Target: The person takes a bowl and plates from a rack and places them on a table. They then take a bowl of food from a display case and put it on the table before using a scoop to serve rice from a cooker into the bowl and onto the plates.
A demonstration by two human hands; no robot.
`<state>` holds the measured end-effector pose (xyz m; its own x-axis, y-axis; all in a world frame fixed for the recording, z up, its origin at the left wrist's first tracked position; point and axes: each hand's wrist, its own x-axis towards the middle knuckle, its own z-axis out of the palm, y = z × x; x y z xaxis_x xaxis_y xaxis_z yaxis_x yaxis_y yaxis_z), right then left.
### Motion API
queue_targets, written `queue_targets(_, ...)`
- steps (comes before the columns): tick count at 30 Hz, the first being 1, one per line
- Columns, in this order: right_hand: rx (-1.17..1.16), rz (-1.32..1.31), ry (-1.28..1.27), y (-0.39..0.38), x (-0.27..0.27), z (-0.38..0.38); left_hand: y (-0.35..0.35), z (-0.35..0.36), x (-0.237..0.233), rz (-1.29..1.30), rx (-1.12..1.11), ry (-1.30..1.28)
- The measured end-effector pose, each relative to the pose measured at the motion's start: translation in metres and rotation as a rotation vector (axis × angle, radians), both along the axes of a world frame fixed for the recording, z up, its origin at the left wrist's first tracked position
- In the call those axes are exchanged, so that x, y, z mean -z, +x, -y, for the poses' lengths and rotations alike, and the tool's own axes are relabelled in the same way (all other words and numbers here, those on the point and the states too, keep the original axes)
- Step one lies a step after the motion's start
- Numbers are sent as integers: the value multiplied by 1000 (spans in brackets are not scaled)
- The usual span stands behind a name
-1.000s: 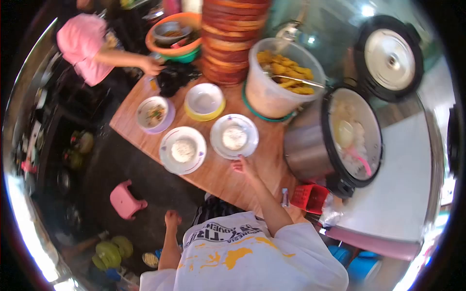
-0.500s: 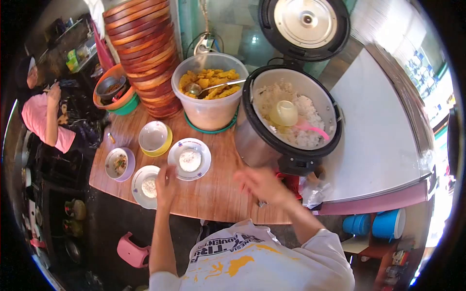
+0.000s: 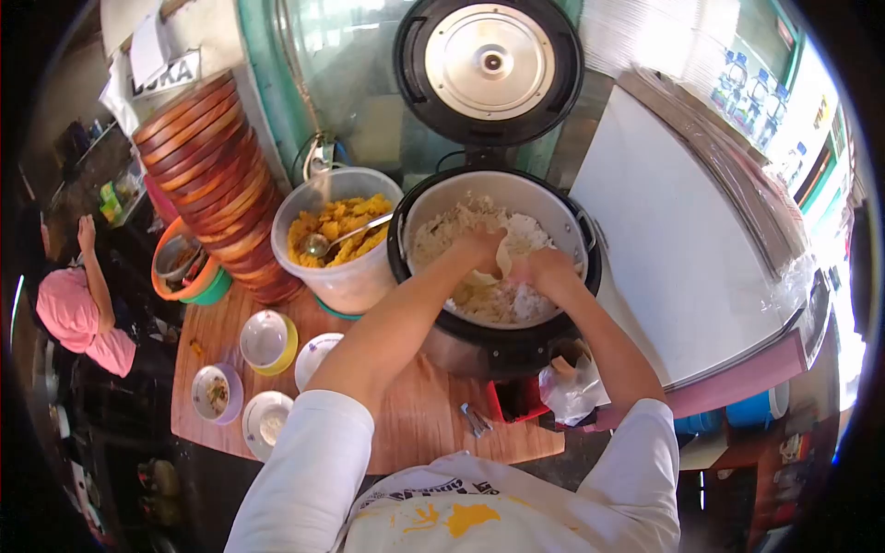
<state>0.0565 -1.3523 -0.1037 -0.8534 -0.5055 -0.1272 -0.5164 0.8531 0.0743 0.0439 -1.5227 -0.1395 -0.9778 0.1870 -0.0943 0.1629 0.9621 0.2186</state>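
Observation:
Both hands reach inside the open rice cooker [image 3: 502,346], over the white rice [image 3: 452,226]. My left hand [image 3: 484,251] is wrapped round a pale yellow cup [image 3: 503,258]. On the right of the pot, my right hand [image 3: 546,269] is closed at the pink rice scoop [image 3: 512,275], whose handle is mostly hidden by the fingers. Left of the cooker stands a clear tub [image 3: 336,279] of yellow food with a metal ladle [image 3: 318,244]. A plate [image 3: 315,355] is partly covered by my left arm, and another plate [image 3: 254,426] holds white rice.
Stacked wooden plates [image 3: 207,175] rise at the back left. Bowls [image 3: 263,339] stand on the table [image 3: 415,415]. A red box [image 3: 516,400] and plastic bag [image 3: 573,387] sit below the cooker. A white surface [image 3: 687,230] lies right. A person in pink [image 3: 74,309] stands far left.
Both hands have moved from above the table into the rice cooker, onto the cup and scoop. The view has shifted, and the other person's posture has changed.

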Motion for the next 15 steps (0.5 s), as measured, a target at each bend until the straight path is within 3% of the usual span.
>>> queue_targets(4, 54, -75, -43, 0, -13, -13, -35, 1, 24, 196, 103, -91)
queue_targets(6, 65, -94, 5, -3, -23, -24, -38, 11, 22, 177, 96, 8)
queue_targets(10, 108, -278, -313, 13, -55, -42, -34, 32, -15, -122, 14, 100)
queue_targets(12, 65, -436, -475, 23, -73, -45, -5, 41, -67, -216, -28, 293)
queue_targets(15, 27, -633, -635, 28, -70, -43, 29, 57, -108, -361, -95, 525)
